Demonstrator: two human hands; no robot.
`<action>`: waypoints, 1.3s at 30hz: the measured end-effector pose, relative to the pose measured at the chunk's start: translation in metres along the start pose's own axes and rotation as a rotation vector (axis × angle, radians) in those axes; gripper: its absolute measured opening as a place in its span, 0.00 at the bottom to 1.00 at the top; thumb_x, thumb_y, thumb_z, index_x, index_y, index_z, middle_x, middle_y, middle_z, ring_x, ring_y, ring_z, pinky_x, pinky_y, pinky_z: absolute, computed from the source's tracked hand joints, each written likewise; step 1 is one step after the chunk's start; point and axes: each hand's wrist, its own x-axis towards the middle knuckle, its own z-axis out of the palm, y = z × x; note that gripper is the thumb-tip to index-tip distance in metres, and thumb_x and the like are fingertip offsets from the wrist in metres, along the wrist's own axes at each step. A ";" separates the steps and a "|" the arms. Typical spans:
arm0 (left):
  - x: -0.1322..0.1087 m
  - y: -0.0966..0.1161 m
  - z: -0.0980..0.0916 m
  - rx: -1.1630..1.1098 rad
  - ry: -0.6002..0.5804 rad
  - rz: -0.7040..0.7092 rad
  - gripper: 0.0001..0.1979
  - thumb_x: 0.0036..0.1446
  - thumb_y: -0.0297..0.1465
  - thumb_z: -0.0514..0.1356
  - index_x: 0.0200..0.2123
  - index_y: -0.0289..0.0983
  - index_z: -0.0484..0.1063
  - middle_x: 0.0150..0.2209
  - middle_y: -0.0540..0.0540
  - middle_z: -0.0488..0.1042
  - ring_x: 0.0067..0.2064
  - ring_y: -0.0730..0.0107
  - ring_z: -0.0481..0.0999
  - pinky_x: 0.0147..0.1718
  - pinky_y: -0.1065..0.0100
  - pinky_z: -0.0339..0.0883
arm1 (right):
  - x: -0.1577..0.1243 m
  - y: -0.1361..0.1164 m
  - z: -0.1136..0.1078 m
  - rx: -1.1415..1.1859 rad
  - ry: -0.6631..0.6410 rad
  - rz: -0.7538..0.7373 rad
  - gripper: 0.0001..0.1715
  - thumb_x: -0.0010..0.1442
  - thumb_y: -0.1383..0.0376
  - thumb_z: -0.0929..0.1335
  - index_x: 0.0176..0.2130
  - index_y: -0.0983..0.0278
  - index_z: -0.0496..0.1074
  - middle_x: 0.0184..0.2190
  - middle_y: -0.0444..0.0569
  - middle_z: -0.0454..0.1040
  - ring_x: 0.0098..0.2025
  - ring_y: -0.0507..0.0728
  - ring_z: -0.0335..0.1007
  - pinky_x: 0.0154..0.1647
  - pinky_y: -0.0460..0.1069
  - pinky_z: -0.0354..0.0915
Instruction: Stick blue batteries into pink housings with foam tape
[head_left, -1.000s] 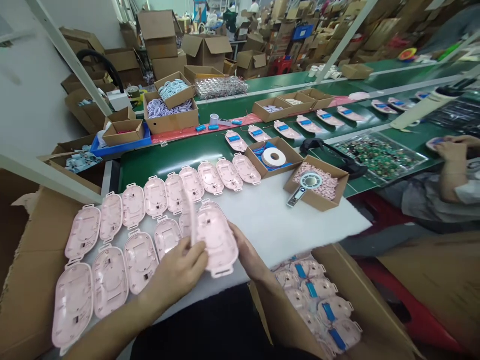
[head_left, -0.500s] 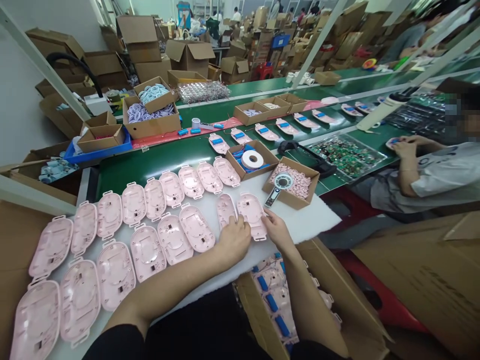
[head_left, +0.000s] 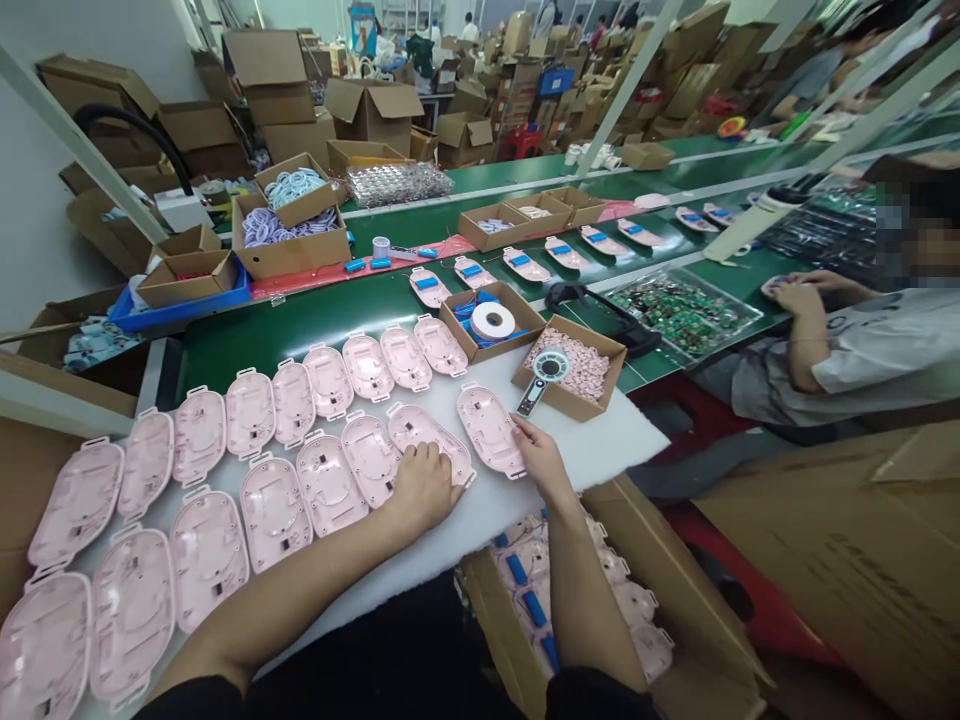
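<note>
Two rows of pink shells [head_left: 251, 412] reach the worktop's [head_left: 600, 438] left edge, cartons [head_left: 373, 108] beyond; right hand [head_left: 543, 458] pinches one, left hand's [head_left: 426, 487] grip unclear.

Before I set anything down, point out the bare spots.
White sheet is bare right of the right hand, in front of the box of pink pieces. At left, green belt is bare between the red sheet and the back pink shells. Two shell rows crowd the white sheet's left.
</note>
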 end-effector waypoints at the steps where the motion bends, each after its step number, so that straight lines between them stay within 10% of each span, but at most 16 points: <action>1: -0.001 -0.002 0.000 0.004 -0.001 0.015 0.24 0.68 0.45 0.59 0.51 0.28 0.78 0.49 0.30 0.76 0.52 0.44 0.73 0.51 0.50 0.66 | 0.001 -0.001 0.002 0.001 -0.007 -0.008 0.37 0.60 0.47 0.66 0.59 0.68 0.79 0.60 0.59 0.77 0.62 0.69 0.74 0.68 0.63 0.65; 10: -0.017 -0.032 -0.005 -0.021 -0.005 0.152 0.23 0.65 0.46 0.60 0.49 0.32 0.79 0.51 0.35 0.77 0.54 0.46 0.74 0.66 0.44 0.57 | 0.007 -0.031 0.017 -0.144 -0.064 -0.063 0.33 0.63 0.54 0.63 0.59 0.66 0.79 0.59 0.57 0.78 0.62 0.67 0.74 0.66 0.61 0.67; 20: -0.008 -0.023 0.010 -0.082 0.031 0.325 0.25 0.69 0.50 0.58 0.50 0.34 0.80 0.54 0.39 0.78 0.63 0.52 0.70 0.73 0.51 0.48 | -0.062 -0.014 -0.052 -0.362 -0.141 0.291 0.37 0.64 0.45 0.64 0.58 0.66 0.79 0.28 0.53 0.82 0.29 0.67 0.81 0.37 0.58 0.77; 29: 0.026 -0.035 -0.001 -0.081 -0.036 0.398 0.13 0.68 0.27 0.57 0.48 0.43 0.80 0.57 0.47 0.79 0.68 0.55 0.66 0.72 0.43 0.47 | -0.076 0.013 -0.054 -0.859 -0.037 -0.646 0.26 0.64 0.68 0.62 0.56 0.64 0.79 0.63 0.63 0.73 0.60 0.72 0.71 0.60 0.67 0.69; 35: 0.025 -0.023 -0.001 -0.077 0.033 0.205 0.31 0.65 0.53 0.60 0.52 0.30 0.78 0.54 0.29 0.77 0.57 0.41 0.73 0.56 0.45 0.65 | -0.070 0.000 -0.037 -0.862 -0.074 -0.799 0.18 0.68 0.70 0.64 0.51 0.61 0.80 0.62 0.58 0.74 0.61 0.67 0.68 0.60 0.63 0.70; 39: 0.026 -0.021 0.001 -0.071 0.020 0.235 0.27 0.64 0.49 0.62 0.50 0.30 0.79 0.52 0.30 0.77 0.55 0.42 0.74 0.54 0.47 0.66 | -0.093 -0.019 -0.043 -0.784 0.024 -0.876 0.11 0.71 0.67 0.66 0.47 0.59 0.80 0.55 0.53 0.80 0.58 0.65 0.73 0.58 0.60 0.69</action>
